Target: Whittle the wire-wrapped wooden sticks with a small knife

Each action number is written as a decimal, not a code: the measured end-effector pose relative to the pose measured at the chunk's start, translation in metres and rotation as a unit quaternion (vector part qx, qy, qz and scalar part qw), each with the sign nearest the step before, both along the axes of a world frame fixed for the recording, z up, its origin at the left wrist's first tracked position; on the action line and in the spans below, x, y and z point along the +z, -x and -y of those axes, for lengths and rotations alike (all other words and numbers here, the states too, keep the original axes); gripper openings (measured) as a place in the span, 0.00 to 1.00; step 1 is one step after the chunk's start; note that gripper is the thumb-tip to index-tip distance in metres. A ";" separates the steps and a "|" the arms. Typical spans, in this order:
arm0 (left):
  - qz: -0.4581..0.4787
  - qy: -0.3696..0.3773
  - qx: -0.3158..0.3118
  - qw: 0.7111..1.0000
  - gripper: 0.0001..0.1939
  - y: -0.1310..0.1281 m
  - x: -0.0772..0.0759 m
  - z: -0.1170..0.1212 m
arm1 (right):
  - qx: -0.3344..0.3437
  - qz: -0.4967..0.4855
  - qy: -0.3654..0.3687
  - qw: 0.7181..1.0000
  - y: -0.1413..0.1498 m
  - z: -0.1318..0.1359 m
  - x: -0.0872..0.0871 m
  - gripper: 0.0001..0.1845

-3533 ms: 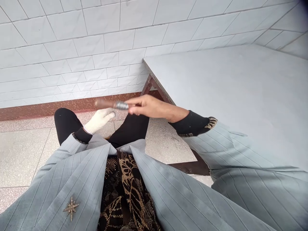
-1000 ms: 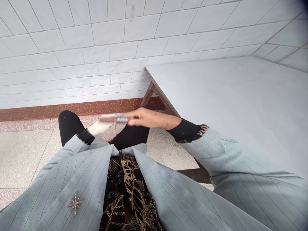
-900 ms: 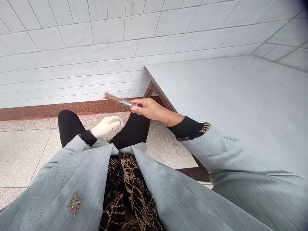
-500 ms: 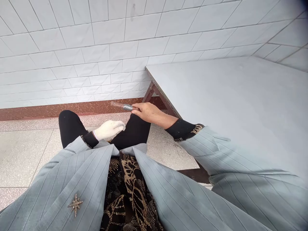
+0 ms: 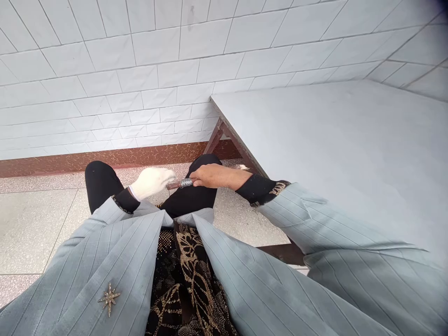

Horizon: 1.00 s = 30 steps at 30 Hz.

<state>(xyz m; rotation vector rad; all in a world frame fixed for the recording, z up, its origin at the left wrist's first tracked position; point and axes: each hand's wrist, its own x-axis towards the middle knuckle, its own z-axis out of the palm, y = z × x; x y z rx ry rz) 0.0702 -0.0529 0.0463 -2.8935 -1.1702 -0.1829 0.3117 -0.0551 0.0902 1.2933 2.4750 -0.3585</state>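
My right hand [image 5: 209, 176] is bare and closed around one end of a short brown stick [image 5: 173, 185] with silvery wire [image 5: 185, 182] wound round it. The stick lies almost level above my right thigh, its free end pointing left. My left hand [image 5: 153, 181] wears a white knit glove, and its fingers are curled closed right at that free end. Whether the glove touches the stick, or what sits inside its fingers, is hidden from me.
To the right stands a table [image 5: 315, 140] with a pale top and dark red legs. A white tiled wall [image 5: 150, 84] with a brown base strip [image 5: 87, 160] runs ahead. My knees in black trousers [image 5: 101, 182] are over the speckled floor [image 5: 31, 224].
My right hand has lowered the stick toward my lap. The gloved left hand has risen slightly, bringing its fingers up to the stick's free end.
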 end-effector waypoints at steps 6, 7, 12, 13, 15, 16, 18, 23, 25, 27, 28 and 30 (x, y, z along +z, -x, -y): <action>0.154 0.126 0.029 0.979 0.16 0.005 0.002 -0.012 | 0.089 -0.198 0.203 0.955 -0.006 0.005 0.011 0.11; 0.181 0.159 0.034 0.970 0.16 0.006 -0.001 -0.012 | 0.083 -0.229 0.203 0.948 -0.006 0.005 0.014 0.12; 0.274 0.286 0.036 0.917 0.20 0.000 -0.021 -0.002 | -0.107 -0.385 0.019 0.916 -0.008 -0.002 0.020 0.16; 0.277 0.293 0.027 0.915 0.19 -0.002 -0.023 0.000 | -0.146 -0.398 -0.016 0.906 -0.009 -0.006 0.019 0.15; 0.261 0.288 0.002 0.921 0.18 -0.006 -0.024 0.004 | -0.192 -0.394 -0.064 0.896 -0.014 -0.014 0.015 0.14; 0.248 0.279 -0.011 0.928 0.17 -0.007 -0.023 0.005 | -0.204 -0.382 -0.078 0.898 -0.016 -0.017 0.013 0.14; 0.216 0.255 -0.022 0.942 0.17 -0.009 -0.021 0.006 | -0.215 -0.356 -0.095 0.904 -0.020 -0.022 0.010 0.13; 0.146 0.168 -0.031 0.974 0.17 -0.009 -0.019 0.010 | -0.198 -0.309 -0.110 0.924 -0.023 -0.022 0.007 0.11; 0.122 0.131 -0.044 0.983 0.17 -0.007 -0.017 0.011 | -0.188 -0.290 -0.113 0.932 -0.021 -0.020 0.007 0.11; 0.099 0.094 -0.048 0.990 0.16 -0.004 -0.015 0.011 | -0.183 -0.268 -0.111 0.939 -0.021 -0.020 0.006 0.11; 0.088 0.075 -0.047 0.992 0.16 -0.003 -0.014 0.011 | -0.181 -0.257 -0.107 0.943 -0.021 -0.021 0.006 0.11; 0.075 0.037 -0.040 0.996 0.16 0.000 -0.010 0.011 | -0.173 -0.232 -0.099 0.952 -0.022 -0.023 0.003 0.12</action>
